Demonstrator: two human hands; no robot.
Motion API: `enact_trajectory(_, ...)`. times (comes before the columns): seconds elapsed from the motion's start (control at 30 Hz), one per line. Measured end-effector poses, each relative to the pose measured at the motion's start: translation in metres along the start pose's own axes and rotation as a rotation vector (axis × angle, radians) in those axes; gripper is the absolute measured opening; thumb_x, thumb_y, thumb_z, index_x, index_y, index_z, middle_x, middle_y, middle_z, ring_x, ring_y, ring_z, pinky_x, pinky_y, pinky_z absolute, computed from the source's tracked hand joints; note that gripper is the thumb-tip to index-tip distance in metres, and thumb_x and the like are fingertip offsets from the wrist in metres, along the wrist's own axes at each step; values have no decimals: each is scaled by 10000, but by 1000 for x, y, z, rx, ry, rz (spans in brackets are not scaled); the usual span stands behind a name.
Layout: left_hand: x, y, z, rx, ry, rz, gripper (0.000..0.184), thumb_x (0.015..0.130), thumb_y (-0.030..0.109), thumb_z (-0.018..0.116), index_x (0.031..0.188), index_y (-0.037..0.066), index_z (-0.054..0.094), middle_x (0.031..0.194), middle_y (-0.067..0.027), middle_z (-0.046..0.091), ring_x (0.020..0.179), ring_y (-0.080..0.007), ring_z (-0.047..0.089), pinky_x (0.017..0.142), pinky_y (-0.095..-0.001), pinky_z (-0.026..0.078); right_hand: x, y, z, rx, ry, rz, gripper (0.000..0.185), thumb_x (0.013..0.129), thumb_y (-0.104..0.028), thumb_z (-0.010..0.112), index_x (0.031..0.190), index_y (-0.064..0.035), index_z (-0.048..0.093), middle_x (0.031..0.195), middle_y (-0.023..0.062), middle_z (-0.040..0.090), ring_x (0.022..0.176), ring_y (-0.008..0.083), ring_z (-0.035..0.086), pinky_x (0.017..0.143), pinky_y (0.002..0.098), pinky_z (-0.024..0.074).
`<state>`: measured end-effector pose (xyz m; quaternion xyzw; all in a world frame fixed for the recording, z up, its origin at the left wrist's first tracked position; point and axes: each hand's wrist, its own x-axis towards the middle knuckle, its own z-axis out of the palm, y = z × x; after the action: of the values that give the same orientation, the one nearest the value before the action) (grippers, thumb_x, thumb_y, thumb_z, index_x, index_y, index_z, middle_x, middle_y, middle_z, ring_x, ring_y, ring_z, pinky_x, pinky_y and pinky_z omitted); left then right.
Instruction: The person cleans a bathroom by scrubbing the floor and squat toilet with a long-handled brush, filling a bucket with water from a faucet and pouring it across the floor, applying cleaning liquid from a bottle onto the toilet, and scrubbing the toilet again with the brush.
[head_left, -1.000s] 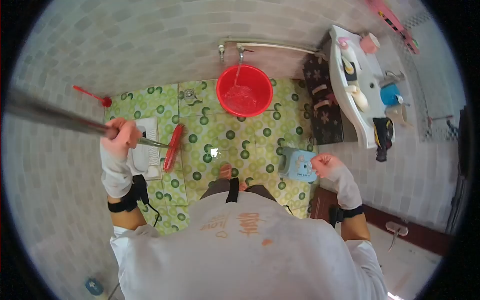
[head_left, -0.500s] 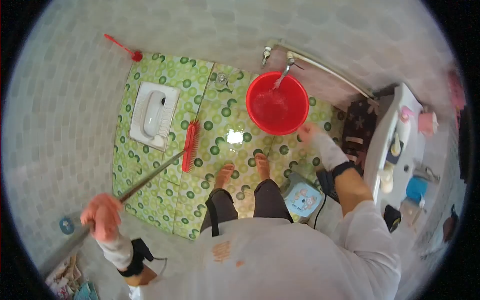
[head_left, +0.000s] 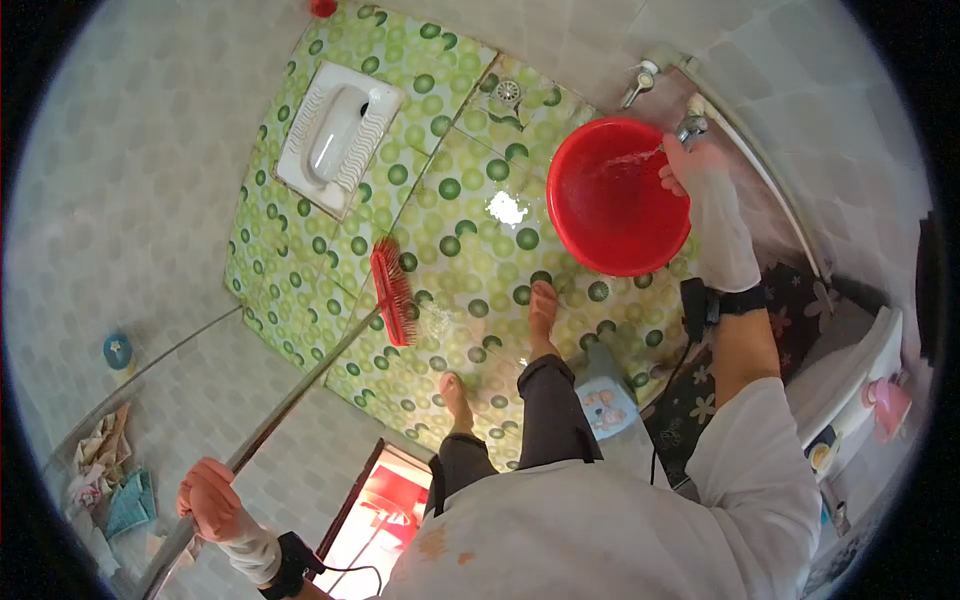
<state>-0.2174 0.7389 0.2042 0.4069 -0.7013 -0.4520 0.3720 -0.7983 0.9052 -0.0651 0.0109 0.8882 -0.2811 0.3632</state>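
At the lower left, my left hand [head_left: 210, 500] is wrapped round the metal handle of a broom. The broom's red bristled head [head_left: 393, 295] is on the green-patterned floor [head_left: 470, 220]. My right hand [head_left: 685, 165] is at the tap [head_left: 692, 122], over the right rim of the red basin [head_left: 580, 220]. Its fingers are partly bent, and whether they touch the tap is unclear. A thin stream of water runs from the tap into the basin.
A white squat toilet [head_left: 335, 138] is set in the floor at upper left, a drain [head_left: 508, 93] near the wall. A blue stool [head_left: 605, 400] stands right of my legs. The washbasin [head_left: 850, 380] is at the right. Crumpled papers [head_left: 105, 455] lie at lower left.
My right hand has moved from beside the stool, past the basin, up to the tap. My left hand keeps hold of the broom handle. The view has turned and my feet have stepped.
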Motion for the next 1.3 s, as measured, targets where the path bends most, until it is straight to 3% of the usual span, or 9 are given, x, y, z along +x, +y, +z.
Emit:
enact_trajectory(0.17, -27, -28, -46, 437, 202, -5, 263, 839, 265, 473, 642, 128, 367, 493, -7, 290, 460, -155, 333, 510, -334, 346, 23, 94, 64, 629, 23, -322, 455, 866, -419, 567, 1059, -7, 556, 908, 156, 647, 839, 191, 634, 698, 302, 494)
enact_trajectory(0.3, -31, -36, -40, 114, 217, -193, 234, 849, 227, 463, 668, 121, 360, 537, -12, 311, 513, -156, 362, 587, -328, 373, 10, 196, 150, -783, -289, -444, 566, 817, -427, 624, 1197, -19, 528, 1064, 230, 612, 1075, 350, 568, 882, 412, 470)
enact_trajectory(0.43, -49, -48, -83, 389, 71, -143, 134, 904, 144, 400, 783, 91, 378, 680, -9, 366, 642, -139, 383, 708, -290, 374, 32, 259, 201, -1040, -165, -665, 560, 806, -309, 601, 1285, -54, 462, 1143, 219, 573, 1011, 355, 592, 831, 433, 496)
enact_trajectory(0.5, -61, -57, -99, 674, -189, -94, 102, 923, 124, 374, 833, 77, 383, 726, -10, 375, 677, -136, 383, 739, -279, 368, 56, 272, 212, -1081, -318, -355, 452, 783, -220, 581, 1215, -95, 536, 1047, 152, 630, 925, 372, 613, 801, 444, 497)
enact_trajectory(0.57, -77, -72, -102, 264, 254, -192, 132, 929, 116, 373, 802, 77, 371, 715, 1, 362, 661, -131, 364, 730, -273, 372, 63, 298, 193, -1090, -267, -383, 371, 772, -213, 582, 1127, -107, 568, 967, 136, 634, 861, 360, 624, 749, 462, 500)
enact_trajectory(0.73, -78, -85, -59, 142, 386, -255, 223, 871, 119, 439, 685, 104, 317, 615, 1, 299, 569, -121, 310, 650, -289, 356, 34, 272, 98, -1035, -128, -486, 298, 780, -244, 589, 1052, -123, 602, 911, 131, 638, 823, 351, 626, 718, 489, 495)
enact_trajectory(0.93, -76, -84, -50, 166, 307, -176, 276, 820, 142, 478, 617, 119, 293, 560, -13, 303, 487, -123, 319, 588, -314, 327, 30, 281, 51, -834, -295, -119, 562, 746, -359, 690, 1203, -64, 547, 1184, 151, 580, 1091, 320, 549, 945, 394, 418)
enact_trajectory(1.07, -81, -84, -46, 127, 561, -257, 248, 821, 167, 484, 657, 112, 306, 568, -16, 313, 502, -126, 332, 602, -315, 340, 68, 277, 36, -681, -399, 190, 672, 685, -286, 780, 1254, -56, 508, 1234, 156, 558, 1128, 296, 539, 949, 372, 422)
enact_trajectory(1.3, -71, -93, -48, 334, 284, -156, 212, 853, 177, 470, 707, 116, 328, 550, -6, 305, 509, -125, 339, 680, -324, 350, 75, 262, 16, -697, -324, 233, 731, 664, -259, 798, 1285, -50, 473, 1203, 145, 577, 1112, 248, 552, 908, 374, 454)
